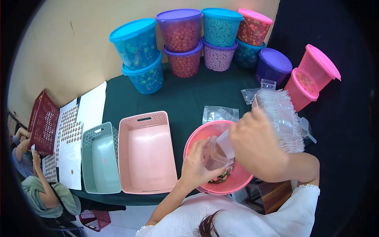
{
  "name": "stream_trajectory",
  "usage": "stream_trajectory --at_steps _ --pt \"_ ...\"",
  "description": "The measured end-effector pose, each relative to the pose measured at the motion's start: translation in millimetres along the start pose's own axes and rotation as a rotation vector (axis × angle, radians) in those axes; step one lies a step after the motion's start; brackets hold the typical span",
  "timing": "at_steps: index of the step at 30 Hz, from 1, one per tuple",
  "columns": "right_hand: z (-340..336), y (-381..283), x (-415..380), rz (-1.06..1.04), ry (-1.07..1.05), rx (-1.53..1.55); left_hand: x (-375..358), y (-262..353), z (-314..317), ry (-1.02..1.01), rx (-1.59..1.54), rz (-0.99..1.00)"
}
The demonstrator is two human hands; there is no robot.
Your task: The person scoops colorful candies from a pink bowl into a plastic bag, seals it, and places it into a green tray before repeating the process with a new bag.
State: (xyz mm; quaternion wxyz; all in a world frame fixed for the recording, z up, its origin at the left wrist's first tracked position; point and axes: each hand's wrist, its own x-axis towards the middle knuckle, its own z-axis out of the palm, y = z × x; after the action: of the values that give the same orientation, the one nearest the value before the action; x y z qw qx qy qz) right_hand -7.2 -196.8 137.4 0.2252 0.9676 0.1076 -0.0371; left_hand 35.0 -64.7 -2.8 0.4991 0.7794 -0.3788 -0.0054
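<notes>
Item: clear pouch [213,158]. We find it in the left hand [195,162], over the pink tub [245,178]; the left fingers wrap its far side and the thumb its near side, presumably to keep the mouth spread.

Item: scoop, clear. We list it under the right hand [252,136], whose fingers are curled about it; motion blur hides the exact grip. Its end meets the pouch mouth, seemingly so that spills would drop into the tub.

Item: pieces [221,178], small, mixed colours. They lie below both sets of fingers, on the tub floor.

Item: flat pouch [220,113]. On the desk [179,98], just beyond the left fingers.

Item: pouch stack [278,118]. Packed on edge just beside the right fingers, we judge for easy picking.

Item: spoon [310,132], clear. Right of the right fingers, past the stack.

Item: pink basket [148,158] and green basket [100,158]. Side by side, left of the left fingers.

Item: lidded tubs [136,45]. Well beyond both sets of fingers, mostly stacked in twos, we suppose to save room; colours show through the walls.

Item: dotted sheets [71,122]. Far left of the left fingers, near another person [49,193].

Markings: we can read no brand or label; a small red mark [104,160] inside the green basket is illegible.
</notes>
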Motion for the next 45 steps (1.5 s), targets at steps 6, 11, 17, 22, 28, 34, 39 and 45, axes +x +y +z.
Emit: stream_trajectory --at_steps 6,11,17,22,28,34,39,45 --pt "23 15 -7 0.309 0.201 0.023 0 -13 6 0.276 -0.189 -0.057" --pt "141 -34 17 0.000 -0.189 -0.203 0 -10 5 0.238 -0.161 -0.060" --pt "182 -58 44 -0.092 0.033 -0.237 -5 -15 6 0.197 -0.153 -0.035" --pt "172 -46 41 -0.206 -0.494 0.023 -6 -14 8 0.219 -0.277 -0.088" --pt "181 -52 51 -0.337 -0.897 0.440 -5 -13 9 0.221 -0.273 -0.071" --pt "177 -42 56 -0.357 -0.620 0.779 -6 -14 7 0.200 -0.279 -0.055" --pt "162 -27 49 -0.362 -0.604 0.836 -6 -13 3 0.173 -0.405 0.006" --pt "158 -17 51 -0.417 -0.694 0.747 -10 -28 5 0.203 -0.365 -0.064"
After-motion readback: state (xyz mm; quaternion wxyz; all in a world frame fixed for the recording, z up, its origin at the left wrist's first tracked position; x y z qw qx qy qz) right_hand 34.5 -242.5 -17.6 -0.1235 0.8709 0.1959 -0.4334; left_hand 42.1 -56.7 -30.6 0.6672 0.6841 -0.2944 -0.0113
